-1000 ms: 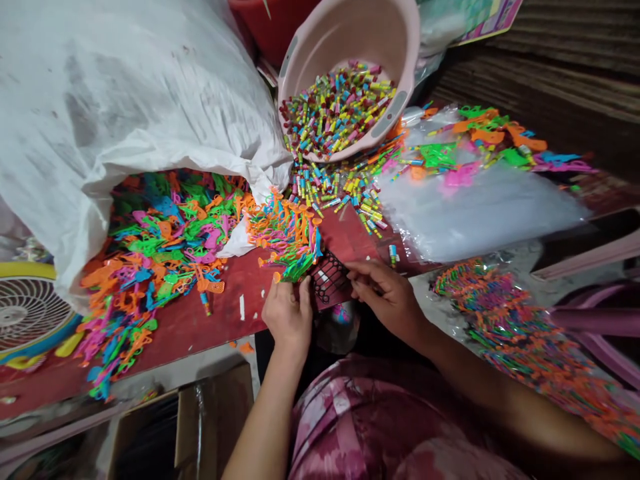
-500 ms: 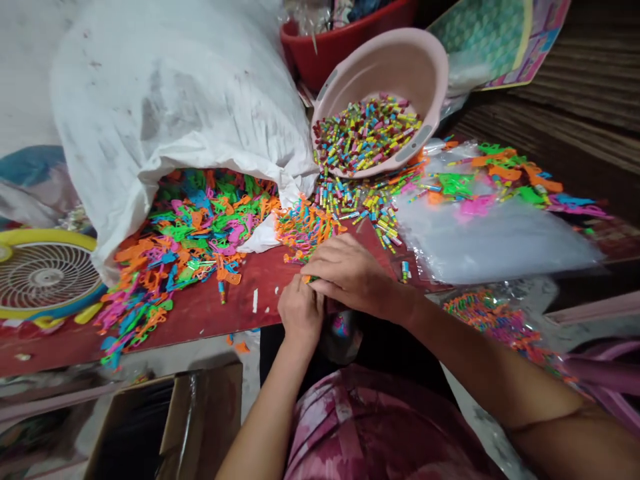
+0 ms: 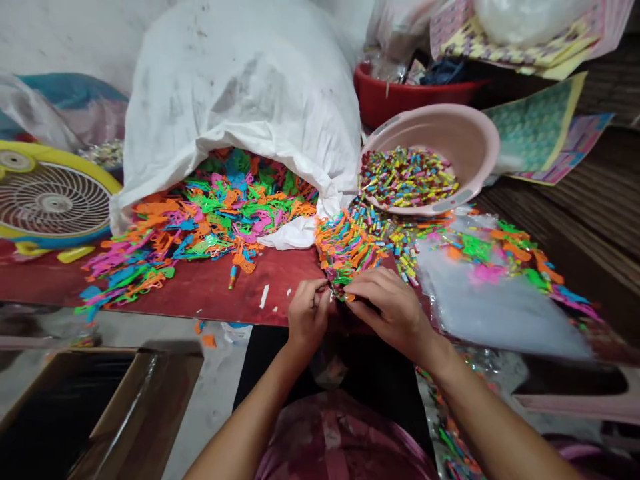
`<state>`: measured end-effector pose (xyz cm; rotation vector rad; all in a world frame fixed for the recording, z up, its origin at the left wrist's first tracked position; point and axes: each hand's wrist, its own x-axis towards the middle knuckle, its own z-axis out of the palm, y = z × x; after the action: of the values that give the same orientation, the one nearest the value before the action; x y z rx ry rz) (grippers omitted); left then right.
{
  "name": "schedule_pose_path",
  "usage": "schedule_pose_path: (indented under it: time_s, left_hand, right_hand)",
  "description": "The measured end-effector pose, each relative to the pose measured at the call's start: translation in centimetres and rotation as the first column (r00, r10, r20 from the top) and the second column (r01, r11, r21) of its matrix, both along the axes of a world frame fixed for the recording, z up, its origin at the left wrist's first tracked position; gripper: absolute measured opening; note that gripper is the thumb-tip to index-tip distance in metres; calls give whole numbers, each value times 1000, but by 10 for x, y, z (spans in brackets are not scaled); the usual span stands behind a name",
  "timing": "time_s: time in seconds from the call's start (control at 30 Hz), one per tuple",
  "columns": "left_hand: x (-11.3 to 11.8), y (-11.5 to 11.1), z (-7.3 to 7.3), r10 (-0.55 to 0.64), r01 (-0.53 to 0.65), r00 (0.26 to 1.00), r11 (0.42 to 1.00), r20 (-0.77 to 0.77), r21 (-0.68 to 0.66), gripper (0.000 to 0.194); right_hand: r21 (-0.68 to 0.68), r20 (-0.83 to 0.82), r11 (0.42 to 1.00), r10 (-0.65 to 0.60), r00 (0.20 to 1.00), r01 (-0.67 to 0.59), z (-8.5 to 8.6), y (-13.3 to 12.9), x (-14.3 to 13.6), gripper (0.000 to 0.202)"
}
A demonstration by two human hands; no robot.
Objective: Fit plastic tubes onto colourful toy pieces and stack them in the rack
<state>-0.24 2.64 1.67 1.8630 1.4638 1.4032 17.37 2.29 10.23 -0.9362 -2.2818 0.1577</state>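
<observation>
My left hand [image 3: 308, 312] is closed at the red table's front edge, its thumb and fingers pinching something small and dark that I cannot make out. Close beside it on the right, my right hand [image 3: 387, 308] pinches a small orange plastic piece [image 3: 350, 297] between thumb and fingers. Just beyond both hands lies a pile of orange, green and pink plastic pieces [image 3: 345, 247]. Short striped tubes [image 3: 407, 177] fill part of a tilted pink basin [image 3: 475, 150], and more tubes spill out beside the pile.
A large white sack [image 3: 240, 87] spills colourful plastic pieces [image 3: 220, 220] over the red table [image 3: 240, 293]. At left stands a yellow fan [image 3: 55, 200]. Clear plastic bags [image 3: 500, 307] lie at right, a red tub [image 3: 415, 100] behind, an open cardboard box [image 3: 145, 407] at lower left.
The view has shifted, so the table's things appear further right. My hands, which overlapped before, are now side by side, and the orange piece shows at my right fingertips.
</observation>
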Motion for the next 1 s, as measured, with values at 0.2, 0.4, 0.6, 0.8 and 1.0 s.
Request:
schedule_pose_path:
  time_s: [0.2,0.4,0.6,0.8,1.0]
  left_hand:
    - [1,16,5,42,-48,995,997,91,56,12]
    - [1,20,1,35,-41,991,998,132,38,13]
    - [-6,24,-2,-92,97,987,995,135,-33,11]
    - [-10,34,-14,-128,148,974,984,188,-99,16]
    - [-32,64,2,-346,400,878,910,330,-109,100]
  right_hand:
    - [15,-49,999,43,998,-42,-2,4,-9,18]
    - [21,-175,994,108,979,-106,3,-12,-17,26]
    - [-250,-667,841,-509,545,479,-9,-4,30,28]
    - [-665,-581,667,-745,328,337,-53,72,117,31]
    - [-651,-365,612,-771,521,450,-78,111,135,25]
